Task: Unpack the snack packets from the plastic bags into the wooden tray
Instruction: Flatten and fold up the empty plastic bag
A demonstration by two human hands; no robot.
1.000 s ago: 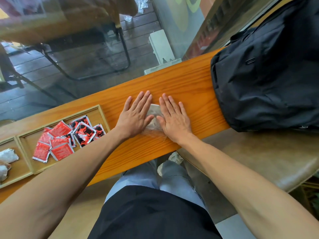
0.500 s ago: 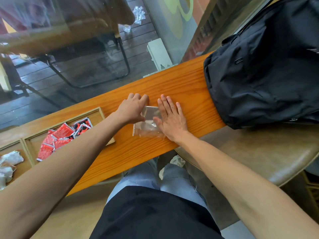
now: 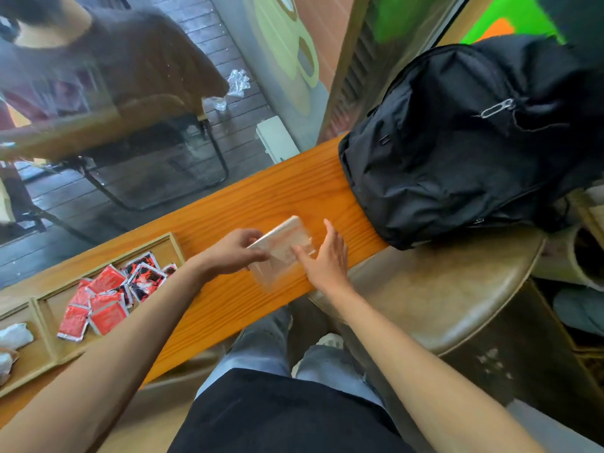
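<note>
Left hand (image 3: 237, 253) clenched around the near-left edge of a clear plastic bag (image 3: 281, 253), thumb over, fingers curled beneath, lifting that side clear of the counter. Right hand (image 3: 322, 256) released and flat, fingers straight, fingertips resting on the bag's right side, apparently steadying it or smoothing it down while the left folds it over. Bag looks limp and empty, tilted up toward the far side, its lower corner trailing near the orange wooden counter (image 3: 228, 299); likely being flattened for setting aside now that nothing remains inside, though contents hard to confirm through the glare. Nearest the camera, dark shorts and pale trousers below the counter edge. Off to the left, on the same counter, the wooden tray (image 3: 42, 318) divided into compartments: the right-hand compartment holding a loose heap of red snack packets (image 3: 104, 308), with several black-and-red ones (image 3: 145, 273) at its far corner; the left compartment holding a few pale, crumpled pieces (image 3: 14, 336), too blurred to name. To the right, a brown cushioned stool seat (image 3: 441, 289) just beside the counter end. Farther back, a black backpack (image 3: 474, 142) resting across counter and stool, zipped. Beyond, a glass pane with dark decking and a metal chair frame outside.
</note>
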